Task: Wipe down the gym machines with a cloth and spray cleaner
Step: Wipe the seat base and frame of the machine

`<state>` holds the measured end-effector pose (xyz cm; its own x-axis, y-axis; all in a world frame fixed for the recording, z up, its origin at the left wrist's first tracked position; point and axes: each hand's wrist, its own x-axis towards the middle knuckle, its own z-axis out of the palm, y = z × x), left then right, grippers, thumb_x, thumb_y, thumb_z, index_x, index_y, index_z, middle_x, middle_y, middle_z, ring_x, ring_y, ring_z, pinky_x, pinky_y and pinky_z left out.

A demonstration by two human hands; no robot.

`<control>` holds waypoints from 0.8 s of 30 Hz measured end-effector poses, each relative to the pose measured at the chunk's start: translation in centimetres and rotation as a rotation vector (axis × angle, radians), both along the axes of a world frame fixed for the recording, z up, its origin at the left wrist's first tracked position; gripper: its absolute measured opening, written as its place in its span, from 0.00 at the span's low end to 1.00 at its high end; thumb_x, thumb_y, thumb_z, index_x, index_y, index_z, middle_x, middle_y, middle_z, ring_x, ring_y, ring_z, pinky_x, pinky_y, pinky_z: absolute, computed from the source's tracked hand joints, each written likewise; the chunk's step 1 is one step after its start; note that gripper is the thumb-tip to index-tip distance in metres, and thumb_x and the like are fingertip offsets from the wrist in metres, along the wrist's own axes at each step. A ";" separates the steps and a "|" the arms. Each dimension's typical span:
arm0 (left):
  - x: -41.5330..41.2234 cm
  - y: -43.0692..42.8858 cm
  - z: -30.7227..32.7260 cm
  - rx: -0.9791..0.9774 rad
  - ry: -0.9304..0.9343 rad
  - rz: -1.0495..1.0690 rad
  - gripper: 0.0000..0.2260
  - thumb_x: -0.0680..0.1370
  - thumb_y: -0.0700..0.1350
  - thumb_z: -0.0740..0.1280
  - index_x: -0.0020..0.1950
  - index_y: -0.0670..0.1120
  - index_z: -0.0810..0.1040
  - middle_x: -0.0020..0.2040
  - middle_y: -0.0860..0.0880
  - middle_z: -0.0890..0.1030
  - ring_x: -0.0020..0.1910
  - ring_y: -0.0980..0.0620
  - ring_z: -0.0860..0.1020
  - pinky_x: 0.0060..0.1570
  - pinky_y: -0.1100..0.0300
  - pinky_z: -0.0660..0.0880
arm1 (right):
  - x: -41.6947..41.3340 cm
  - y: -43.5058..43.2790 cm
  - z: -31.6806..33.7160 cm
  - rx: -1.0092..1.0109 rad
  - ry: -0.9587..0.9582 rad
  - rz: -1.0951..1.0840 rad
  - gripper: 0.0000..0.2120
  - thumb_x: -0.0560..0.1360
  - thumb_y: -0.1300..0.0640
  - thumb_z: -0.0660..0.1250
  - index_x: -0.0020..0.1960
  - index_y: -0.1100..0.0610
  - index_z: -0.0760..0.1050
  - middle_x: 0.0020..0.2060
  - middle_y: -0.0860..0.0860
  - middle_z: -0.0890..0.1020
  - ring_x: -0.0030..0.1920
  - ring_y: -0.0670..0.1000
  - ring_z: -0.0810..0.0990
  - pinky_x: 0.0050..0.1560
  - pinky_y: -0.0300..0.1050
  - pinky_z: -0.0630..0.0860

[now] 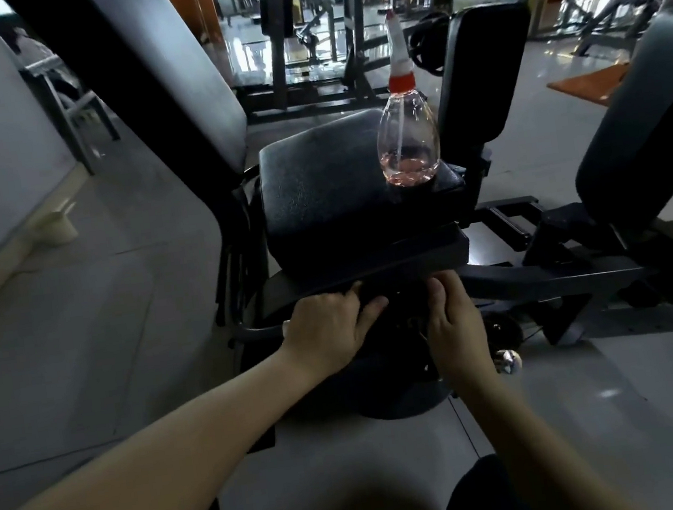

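Observation:
A clear spray bottle (408, 148) with a red collar and a little pink liquid stands upright on the right side of the black padded seat (329, 179) of a gym machine. Below the seat's front edge, at the black metal bar (370, 269), my left hand (328, 336) and my right hand (453, 325) are close together. Each pinches a dark cloth (402, 323) that hangs between and beneath them. The cloth blends with the dark frame, so its outline is hard to see.
A long black backrest pad (176, 71) slopes up to the left of the seat, and a smaller upright pad (482, 76) stands to its right. A grey padded arm (640, 116) and a low frame bar (561, 273) lie right. Tiled floor surrounds the machine; more machines stand behind.

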<state>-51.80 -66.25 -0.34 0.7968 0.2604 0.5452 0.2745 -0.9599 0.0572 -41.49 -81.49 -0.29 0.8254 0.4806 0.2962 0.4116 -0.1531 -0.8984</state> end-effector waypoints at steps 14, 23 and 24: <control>-0.1 1.3 1.8 -0.058 0.377 0.007 0.48 0.70 0.78 0.36 0.73 0.50 0.70 0.50 0.47 0.85 0.49 0.45 0.84 0.49 0.53 0.79 | 7.4 6.9 14.5 -0.108 -0.325 -0.048 0.41 0.73 0.43 0.74 0.75 0.59 0.59 0.72 0.56 0.66 0.70 0.54 0.68 0.66 0.49 0.70; 0.9 0.3 2.6 -0.495 0.267 0.158 0.26 0.86 0.60 0.51 0.44 0.44 0.78 0.48 0.44 0.85 0.50 0.44 0.83 0.49 0.57 0.71 | 11.2 12.4 19.0 -0.173 -0.289 -0.056 0.33 0.75 0.47 0.73 0.72 0.55 0.61 0.63 0.53 0.78 0.59 0.55 0.79 0.52 0.49 0.74; 1.0 0.2 2.7 -0.515 0.264 0.186 0.24 0.86 0.59 0.51 0.41 0.46 0.75 0.48 0.44 0.84 0.51 0.44 0.82 0.50 0.56 0.71 | 11.1 12.5 19.1 -0.210 -0.331 -0.104 0.29 0.76 0.47 0.72 0.70 0.54 0.63 0.60 0.52 0.80 0.57 0.54 0.80 0.49 0.48 0.74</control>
<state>-50.78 -66.02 2.41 0.8039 0.5858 0.1028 0.5027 -0.7617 0.4089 -30.39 -69.02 18.78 0.7496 0.4777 0.4581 0.6457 -0.3758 -0.6647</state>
